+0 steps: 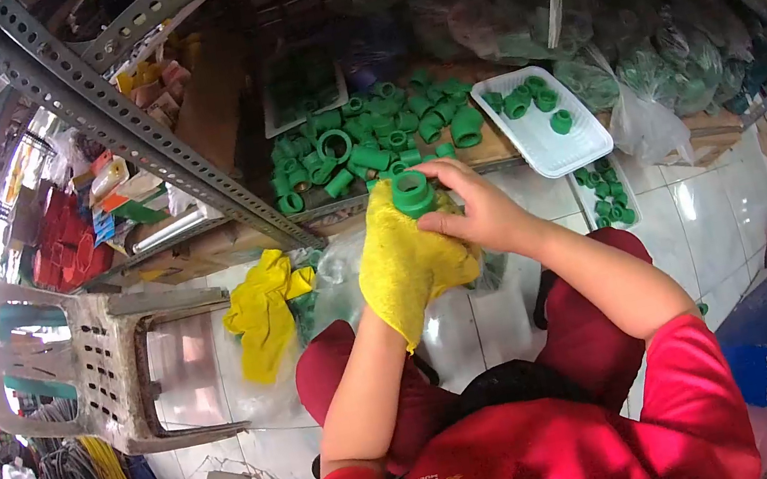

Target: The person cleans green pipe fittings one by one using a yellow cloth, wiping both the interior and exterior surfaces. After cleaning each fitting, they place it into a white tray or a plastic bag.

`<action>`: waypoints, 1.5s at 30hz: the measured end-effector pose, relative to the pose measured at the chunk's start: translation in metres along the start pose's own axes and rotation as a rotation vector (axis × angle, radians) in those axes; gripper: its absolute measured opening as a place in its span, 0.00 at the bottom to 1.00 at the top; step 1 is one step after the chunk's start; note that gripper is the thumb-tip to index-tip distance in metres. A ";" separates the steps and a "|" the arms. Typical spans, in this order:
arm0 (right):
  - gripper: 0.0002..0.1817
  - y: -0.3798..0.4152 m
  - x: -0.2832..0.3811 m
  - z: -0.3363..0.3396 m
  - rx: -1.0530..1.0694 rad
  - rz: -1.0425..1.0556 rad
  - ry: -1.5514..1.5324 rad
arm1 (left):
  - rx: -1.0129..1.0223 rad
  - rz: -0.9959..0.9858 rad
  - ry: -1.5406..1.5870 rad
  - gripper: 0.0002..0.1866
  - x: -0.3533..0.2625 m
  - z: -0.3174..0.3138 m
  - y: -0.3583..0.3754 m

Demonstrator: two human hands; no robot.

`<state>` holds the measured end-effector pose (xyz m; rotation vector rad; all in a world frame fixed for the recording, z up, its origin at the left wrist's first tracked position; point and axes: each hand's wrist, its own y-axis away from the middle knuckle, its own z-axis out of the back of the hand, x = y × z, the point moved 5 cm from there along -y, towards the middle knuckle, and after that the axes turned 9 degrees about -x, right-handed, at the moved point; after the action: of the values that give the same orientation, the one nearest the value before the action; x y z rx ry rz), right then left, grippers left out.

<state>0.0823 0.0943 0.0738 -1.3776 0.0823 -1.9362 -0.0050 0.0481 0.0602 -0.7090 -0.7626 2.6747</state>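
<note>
Right hand (474,206) pinches a green fitting (412,193); yellow cloth (385,258) hides how the left hand (405,264) closes. By the front edge of the shelf (498,147), wiping seems underway, calling next for rotation.

Smooth plastic fitting (413,198); rough cloth (403,262); glossy tiles (711,225); matt metal frame (132,133).

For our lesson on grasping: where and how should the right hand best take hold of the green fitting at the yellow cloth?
Probably by the outer wall of the green fitting, coming from the person's right, thumb and fingers on opposite sides. Its round, open mouth faces up, and the yellow cloth covers its left side, leaving the right more open to the right hand.
</note>
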 end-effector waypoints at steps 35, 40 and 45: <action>0.34 0.065 -0.131 -0.005 0.590 -1.213 -0.555 | -0.220 -0.175 -0.169 0.23 -0.023 0.068 -0.032; 0.24 0.061 -0.115 -0.009 0.712 -1.008 -0.358 | -0.235 -0.187 -0.204 0.30 -0.015 0.075 -0.026; 0.20 0.013 -0.089 0.031 0.114 -0.895 -1.000 | -0.222 -0.103 -0.211 0.29 -0.010 0.081 -0.028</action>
<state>0.1275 0.1492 0.0105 -2.3673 -1.2722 -1.5430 -0.0356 0.0329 0.1399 -0.4259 -1.1314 2.6238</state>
